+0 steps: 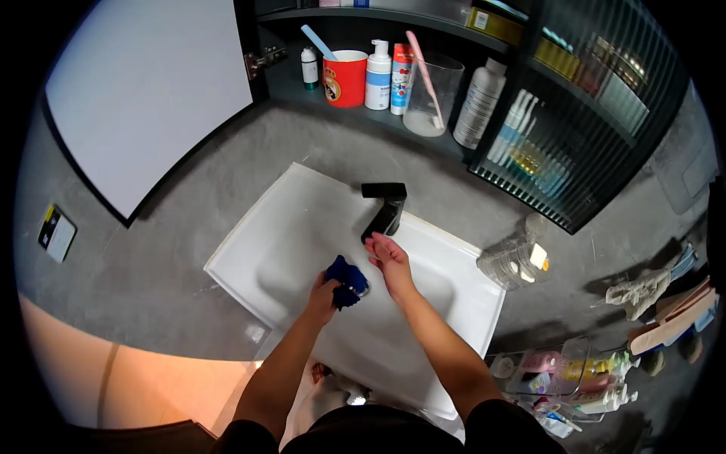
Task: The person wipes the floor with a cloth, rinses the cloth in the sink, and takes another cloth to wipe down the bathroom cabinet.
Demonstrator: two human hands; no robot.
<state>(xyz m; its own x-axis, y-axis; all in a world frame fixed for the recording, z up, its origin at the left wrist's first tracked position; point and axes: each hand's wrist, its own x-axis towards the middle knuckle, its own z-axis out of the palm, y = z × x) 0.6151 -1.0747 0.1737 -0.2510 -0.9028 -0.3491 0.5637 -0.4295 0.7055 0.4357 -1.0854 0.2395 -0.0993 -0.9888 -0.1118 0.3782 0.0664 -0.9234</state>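
Over the white sink (302,204), my left hand (323,297) is closed around a crumpled dark blue cloth (348,281), which hangs beside the drain (364,288). My right hand (392,266) is just below the spout of the black faucet (386,216), palm turned up and fingers slightly curled, with nothing in it. The two hands are apart. Whether water runs from the spout cannot be made out.
An open cabinet above holds a red cup (345,79), a pump bottle (378,76) and a clear cup (431,98) with a pink toothbrush. Its mirrored door (144,91) stands open at left. A rack of bottles (567,371) is at lower right.
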